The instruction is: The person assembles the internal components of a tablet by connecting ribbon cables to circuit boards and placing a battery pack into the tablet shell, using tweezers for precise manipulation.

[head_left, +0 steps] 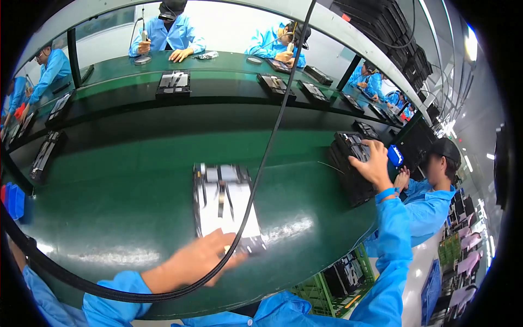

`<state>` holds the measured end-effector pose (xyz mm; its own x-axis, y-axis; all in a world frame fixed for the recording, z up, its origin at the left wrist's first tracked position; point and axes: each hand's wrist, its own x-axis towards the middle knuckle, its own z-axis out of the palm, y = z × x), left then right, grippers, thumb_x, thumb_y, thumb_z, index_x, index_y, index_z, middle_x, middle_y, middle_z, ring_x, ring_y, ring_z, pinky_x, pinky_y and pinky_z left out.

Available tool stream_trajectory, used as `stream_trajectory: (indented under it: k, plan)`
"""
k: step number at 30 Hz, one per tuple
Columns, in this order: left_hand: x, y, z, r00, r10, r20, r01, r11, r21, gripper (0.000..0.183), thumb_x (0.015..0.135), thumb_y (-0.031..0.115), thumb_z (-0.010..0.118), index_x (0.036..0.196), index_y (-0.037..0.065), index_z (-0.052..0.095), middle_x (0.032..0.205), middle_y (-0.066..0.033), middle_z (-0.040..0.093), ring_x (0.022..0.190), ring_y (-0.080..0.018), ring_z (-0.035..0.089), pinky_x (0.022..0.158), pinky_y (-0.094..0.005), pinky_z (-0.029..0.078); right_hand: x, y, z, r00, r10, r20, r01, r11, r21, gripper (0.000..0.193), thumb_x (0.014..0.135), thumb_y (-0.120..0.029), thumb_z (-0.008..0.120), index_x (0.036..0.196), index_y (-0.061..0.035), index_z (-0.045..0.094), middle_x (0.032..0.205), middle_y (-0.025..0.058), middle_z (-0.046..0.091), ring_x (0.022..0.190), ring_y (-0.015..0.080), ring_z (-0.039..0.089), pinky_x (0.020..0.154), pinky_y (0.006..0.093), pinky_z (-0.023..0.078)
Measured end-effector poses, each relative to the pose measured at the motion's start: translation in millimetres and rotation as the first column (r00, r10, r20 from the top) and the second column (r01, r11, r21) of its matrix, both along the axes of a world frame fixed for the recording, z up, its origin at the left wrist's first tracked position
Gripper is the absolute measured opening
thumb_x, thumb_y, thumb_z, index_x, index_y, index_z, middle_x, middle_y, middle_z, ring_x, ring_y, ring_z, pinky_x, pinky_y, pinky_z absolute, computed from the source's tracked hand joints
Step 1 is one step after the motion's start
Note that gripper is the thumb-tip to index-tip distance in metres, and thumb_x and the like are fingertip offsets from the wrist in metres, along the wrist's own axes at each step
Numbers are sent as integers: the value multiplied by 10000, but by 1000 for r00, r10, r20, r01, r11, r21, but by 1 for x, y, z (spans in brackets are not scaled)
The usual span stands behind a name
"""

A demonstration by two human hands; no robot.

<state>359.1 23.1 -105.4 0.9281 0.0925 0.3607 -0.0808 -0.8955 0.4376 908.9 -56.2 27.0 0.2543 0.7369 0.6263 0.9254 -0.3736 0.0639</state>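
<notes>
Blurring at the near end of the flat device [222, 207], the left hand [199, 260] has bent fingers; cannot tell if they grip or only touch. Right hand [373, 166]: thumb and fingers curved and spread apart at the top of the black stack [346, 173], a gap showing between them; can't tell whether they clasp the uppermost piece. Device lies flat on the green tabletop [139, 204], dark-framed with white panels and dark strips, far end toward the shelf [223, 106], left long edge in view, near edge partly under the left hand. Black cable [269, 150] cuts across the view, in front of the device's right edge and near the left wrist. Wide strip of green between device and stack, room for a sideways slide; another wide stretch to the left, out to a similar unit [46, 154] near the table's left side, blue bin [15, 201] just below it. Table's curved near edge runs below the left hand; green crate [310, 294] holding dark units sits beyond that edge, lower right. More units [174, 84] line the shelf. Co-worker's blue sleeve [433, 215] past the right forearm.
</notes>
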Motion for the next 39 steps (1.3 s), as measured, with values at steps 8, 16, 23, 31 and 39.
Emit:
stream_trajectory:
  k: [8,16,23,31,39]
  plan:
    - [-12,146,-17,782,540,313,-591,801,96,459,868,-20,741,1320,52,702,1392,-182,678,1275,-409,656,1117,-496,546,67,-24,9,775,-392,-495,113,857,-502,1580,592,-777,929,1776,-31,193,1685,352,414,1566,518,402,1309,535,318]
    - [5,123,-15,727,527,439,-623,776,101,442,832,-43,670,1269,8,717,1403,-214,654,1385,-441,597,1223,-535,480,-35,-23,5,999,-39,-17,37,991,-129,1537,533,-534,992,1763,-47,208,1508,288,517,1342,485,512,1162,595,414]
    - [7,35,-8,745,573,342,-534,819,-208,364,916,54,677,1274,-14,652,1408,-262,618,1384,-474,556,1180,-542,479,-245,-37,-72,703,292,-648,-553,797,-241,1543,632,-644,966,1693,157,182,1612,413,429,1439,576,483,1201,604,425]
    - [-29,29,-8,692,651,311,-638,754,-159,102,895,9,683,988,43,706,961,-122,725,871,-327,679,755,-427,542,-353,-91,-16,853,386,-351,-510,476,-717,1003,932,-711,758,1593,12,543,913,237,735,783,322,771,543,412,553]
    - [-23,32,-8,584,729,357,-710,672,-209,86,908,53,672,982,85,702,813,-64,706,760,-300,673,702,-458,515,-365,41,-66,244,813,-528,-967,245,-70,229,868,-132,791,1078,-77,718,1077,123,658,1089,339,649,884,462,540]
